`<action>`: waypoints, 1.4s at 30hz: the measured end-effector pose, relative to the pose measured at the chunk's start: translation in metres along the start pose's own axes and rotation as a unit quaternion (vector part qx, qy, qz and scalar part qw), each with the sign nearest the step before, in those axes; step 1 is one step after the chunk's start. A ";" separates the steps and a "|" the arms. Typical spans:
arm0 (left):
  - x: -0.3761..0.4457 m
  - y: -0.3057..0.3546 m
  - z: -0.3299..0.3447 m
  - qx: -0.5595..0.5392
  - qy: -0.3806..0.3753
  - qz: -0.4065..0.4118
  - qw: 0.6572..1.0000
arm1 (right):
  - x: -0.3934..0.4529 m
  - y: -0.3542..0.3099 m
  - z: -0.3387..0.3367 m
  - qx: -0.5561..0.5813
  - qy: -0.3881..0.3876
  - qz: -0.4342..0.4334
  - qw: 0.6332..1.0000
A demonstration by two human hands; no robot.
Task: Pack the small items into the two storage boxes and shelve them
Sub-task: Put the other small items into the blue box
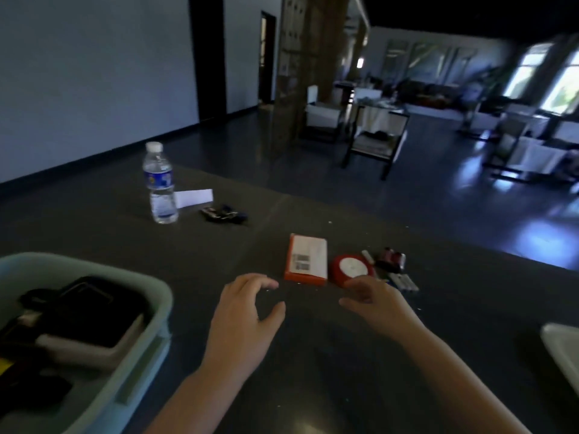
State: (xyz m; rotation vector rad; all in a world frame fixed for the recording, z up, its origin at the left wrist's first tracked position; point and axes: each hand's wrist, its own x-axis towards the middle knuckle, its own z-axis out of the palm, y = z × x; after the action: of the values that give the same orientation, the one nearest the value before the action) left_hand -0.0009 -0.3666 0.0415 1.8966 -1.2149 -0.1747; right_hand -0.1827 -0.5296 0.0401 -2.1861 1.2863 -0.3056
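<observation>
Two boxes: green bin (156, 296) far left, part-filled; white one's corner (560, 343) far right. L hand (241, 317) empty, fingers loosely spread, just short of orange carton (307, 261). Prob. light, rigid; best pinched across long edges. R hand (376, 305) empty, relaxed, near red round tin (352, 269), likely smooth.

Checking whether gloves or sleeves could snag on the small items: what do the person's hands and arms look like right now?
Both the left hand and the right hand are bare, with no gloves. No rings, watch or wristbands show. Both forearms are uncovered as far as the frame shows; no sleeve edge is in view.
</observation>
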 end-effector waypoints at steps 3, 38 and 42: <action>0.019 0.010 0.038 -0.003 -0.024 0.001 1.000 | -0.003 0.030 -0.019 -0.008 0.044 0.022 0.999; 0.107 -0.029 0.157 0.069 -0.029 -0.193 0.978 | 0.095 0.069 0.027 -0.006 0.121 0.075 0.990; 0.087 -0.005 0.116 0.028 0.006 -0.156 0.987 | 0.060 0.047 0.017 0.018 0.156 0.046 0.987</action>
State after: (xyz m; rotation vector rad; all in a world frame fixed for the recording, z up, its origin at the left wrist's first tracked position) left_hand -0.0127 -0.5024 -0.0080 2.1277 -0.9168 -0.2986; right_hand -0.1778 -0.5918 -0.0067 -2.0973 1.5305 -0.6490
